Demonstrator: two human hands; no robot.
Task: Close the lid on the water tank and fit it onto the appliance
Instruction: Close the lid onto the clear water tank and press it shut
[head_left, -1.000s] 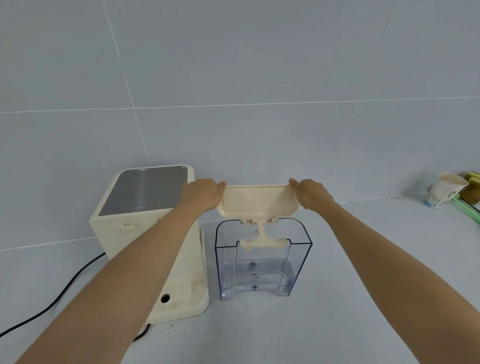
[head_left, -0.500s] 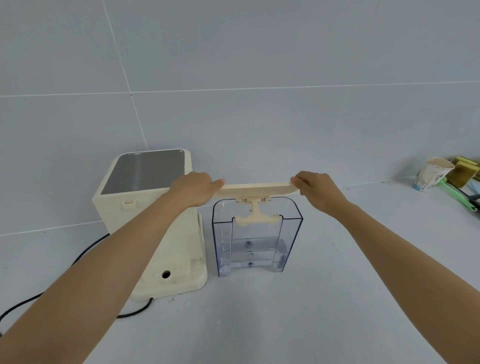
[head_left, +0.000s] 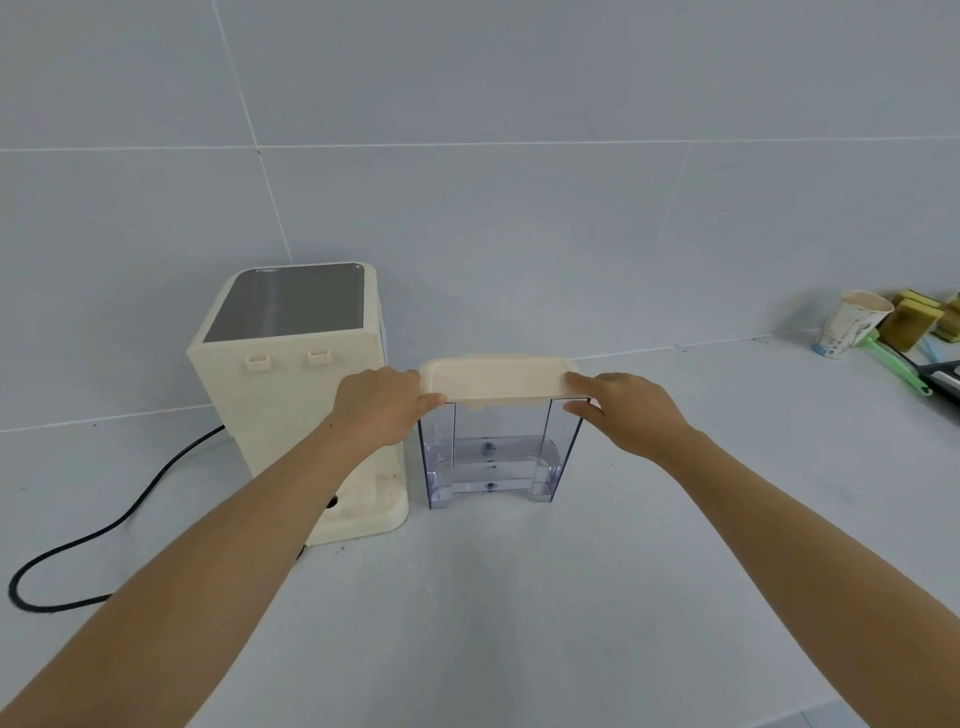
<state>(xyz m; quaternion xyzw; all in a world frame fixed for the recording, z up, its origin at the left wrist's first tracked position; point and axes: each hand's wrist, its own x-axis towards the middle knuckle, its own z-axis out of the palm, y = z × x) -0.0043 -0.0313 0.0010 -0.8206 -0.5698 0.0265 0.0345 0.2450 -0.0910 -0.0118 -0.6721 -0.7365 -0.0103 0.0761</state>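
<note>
A clear plastic water tank stands upright on the grey counter, just right of a cream appliance with a steel top panel. The cream lid lies flat across the tank's top. My left hand grips the lid's left end, thumb under the edge. My right hand holds the right end, fingers on top and thumb against the tank's upper corner. The tank stands apart from the appliance, a narrow gap between them.
A black power cord loops from the appliance across the counter to the left. At the far right stand a paper cup, yellow sponges and a green-handled tool. A tiled wall rises behind.
The lid has swung down from upright on its hinge to flat on the tank, with both hands following it down. The view has pulled back a little.
</note>
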